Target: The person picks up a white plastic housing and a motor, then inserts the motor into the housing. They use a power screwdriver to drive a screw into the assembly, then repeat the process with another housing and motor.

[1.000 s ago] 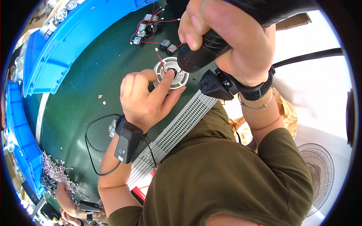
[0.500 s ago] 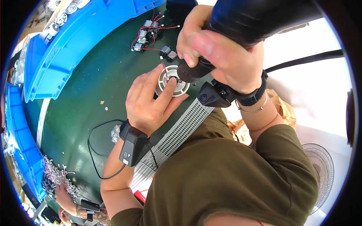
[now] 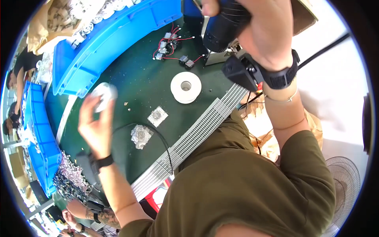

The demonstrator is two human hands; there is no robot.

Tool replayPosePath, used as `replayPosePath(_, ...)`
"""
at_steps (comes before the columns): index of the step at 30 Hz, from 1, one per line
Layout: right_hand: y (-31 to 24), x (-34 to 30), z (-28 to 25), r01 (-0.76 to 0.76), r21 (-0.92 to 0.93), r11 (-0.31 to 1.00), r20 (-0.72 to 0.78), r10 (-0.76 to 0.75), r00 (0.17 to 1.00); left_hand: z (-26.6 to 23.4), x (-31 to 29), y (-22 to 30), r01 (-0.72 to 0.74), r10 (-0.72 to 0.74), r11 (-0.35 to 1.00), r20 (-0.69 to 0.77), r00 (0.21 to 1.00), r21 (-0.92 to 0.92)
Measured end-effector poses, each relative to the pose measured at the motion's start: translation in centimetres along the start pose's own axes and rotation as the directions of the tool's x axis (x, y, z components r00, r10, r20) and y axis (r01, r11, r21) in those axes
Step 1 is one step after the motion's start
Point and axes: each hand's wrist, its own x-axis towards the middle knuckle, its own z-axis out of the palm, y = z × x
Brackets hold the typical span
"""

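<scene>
**Left hand lifts a round white part while the right keeps the black driver raised**

The left hand is raised over the dark green desk, fingers closed around a small round white plastic part that blurs with motion. The grip is a fingertip pinch at the disc's edge, with the palm open below it. The part sits clear of the desk, near the long blue plastic bin along the far-left edge.

The right hand is wrapped fully around a thick black cylindrical power screwdriver, held high at the top of the view; its fingers are clamped tight on the barrel. A black wrist strap sits below that hand.

Judging from the pose, the part is best carried level and slowly enough that the light pinch does not slip, with the driver kept up and away from the moving hand.

On the desk lie a white ring-shaped roll of tape, smooth and matte; a small square grey pad; a crumpled silvery scrap; and a thin black cable looping past it. Small motors with red wires cluster at the far side. A white slotted plastic cable duct, ribbed like a comb, runs along the near edge.
</scene>
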Motion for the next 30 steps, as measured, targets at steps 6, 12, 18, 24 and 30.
replayPosePath(6,3.2,0.9,-1.2,0.038,-0.026,0.999,-0.031,-0.039,0.999,-10.6,-2.2,-11.9,0.030,-0.113,0.807,0.104,0.988,0.590)
replayPosePath(12,5.9,1.5,-2.2,0.096,-0.170,0.981,0.014,-0.095,0.995,2.0,3.2,3.3,-0.158,0.174,0.968,-0.069,0.982,0.196)
replayPosePath(18,4.8,2.4,-1.0,0.131,-0.250,0.959,0.007,-0.134,0.991,15.0,6.9,9.4,-0.482,0.385,0.869,0.771,0.507,-0.116)
replayPosePath(24,4.9,-0.3,-2.8,0.273,-0.596,0.755,-0.055,-0.378,0.924,14.1,8.0,7.8,-0.017,0.272,0.908,0.557,0.785,-0.420)
replayPosePath(30,9.4,-4.7,-1.6,0.068,-0.630,0.774,0.157,0.041,0.987,10.7,7.1,9.2,0.355,0.137,0.609,0.535,0.834,-0.709)
